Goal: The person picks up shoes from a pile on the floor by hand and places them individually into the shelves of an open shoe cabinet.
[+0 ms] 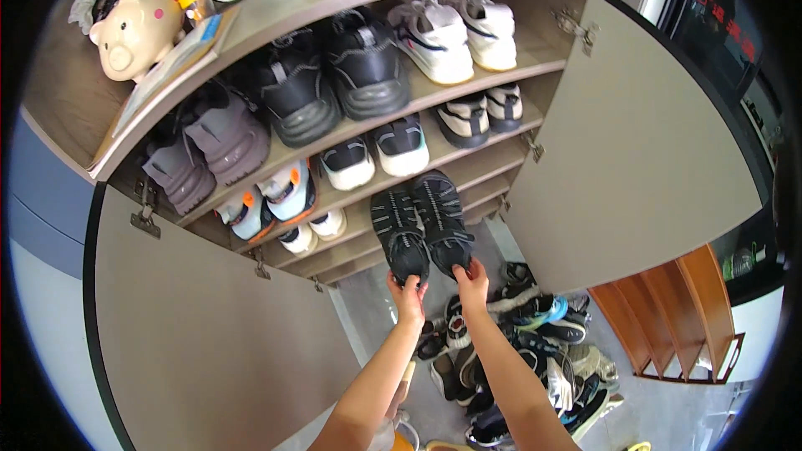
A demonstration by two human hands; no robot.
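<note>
Each of my hands grips one black shoe of a pair by its heel, toes pointing toward the shelves. My left hand [408, 296] is closed on the left black shoe [399, 230]; my right hand [472, 284] is closed on the right black shoe [441, 213]. The two shoes are side by side in front of the lower shelves of a shoe cabinet [480, 165]. Just above them on a shelf are black-and-white sneakers [401, 148]. To the right on that shelf sit beige-and-black shoes [464, 121]. The shoes' undersides are hidden.
Cabinet doors stand open at left [209, 309] and right [635, 142]. Black shoes [368, 63] and white sneakers [439, 38] fill the upper shelf. Many loose shoes [535, 351] lie on the floor beside a brown wooden rack [668, 309]. A piggy bank [138, 29] sits on top.
</note>
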